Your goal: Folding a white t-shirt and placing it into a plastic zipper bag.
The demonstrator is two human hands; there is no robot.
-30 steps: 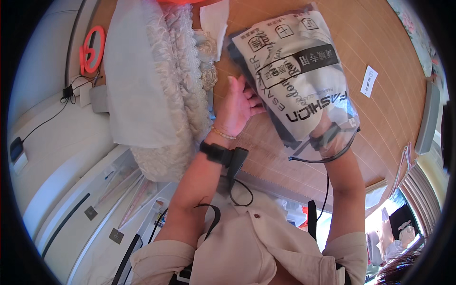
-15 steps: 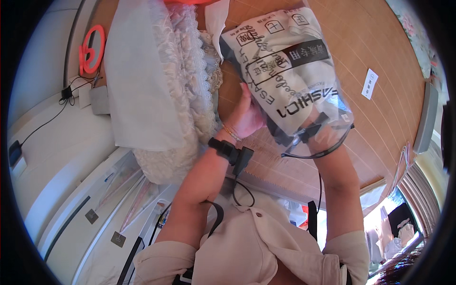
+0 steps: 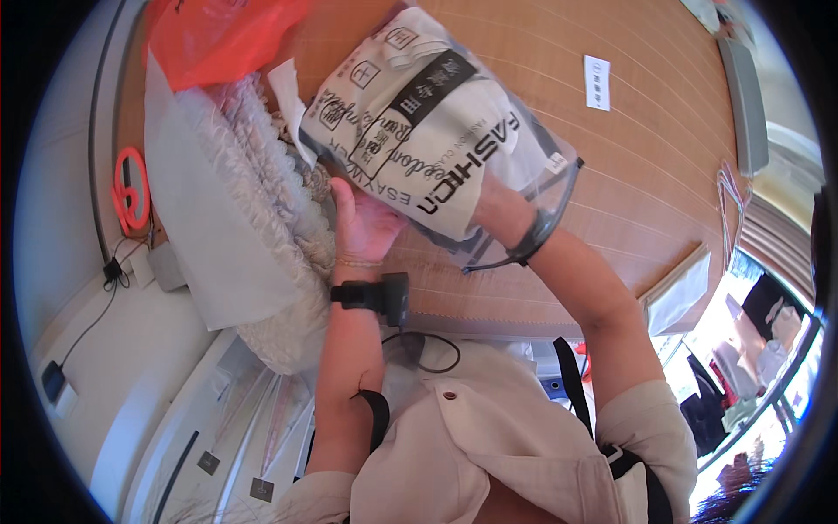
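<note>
A clear printed plastic bag (image 3: 436,100) with folded cream and dark fabric inside lies tilted above the tabletop. My left hand (image 3: 358,223) is palm up at the bag's lower left edge, thumb stretched out; its other fingers are partly hidden under the bag. My right hand (image 3: 499,210) reaches into the bag's opening past a dark rim, its fingers covered by the contents and print. Left of the bag is a pile of cream lace and ruffled fabric (image 3: 279,201) with a pale sheet (image 3: 209,227) over it.
The wooden table (image 3: 646,175) carries a red bag (image 3: 223,35), a small white card (image 3: 596,83), red rings (image 3: 131,188) and a folded pale item (image 3: 676,288). A grey bar (image 3: 745,105) lines the right edge. Cables and plugs (image 3: 118,271) are at the left.
The printed bag and both hands have shifted left and tilted in the picture. My right hand reaches further into the bag. The whole view has also turned, showing more of the red bag.
</note>
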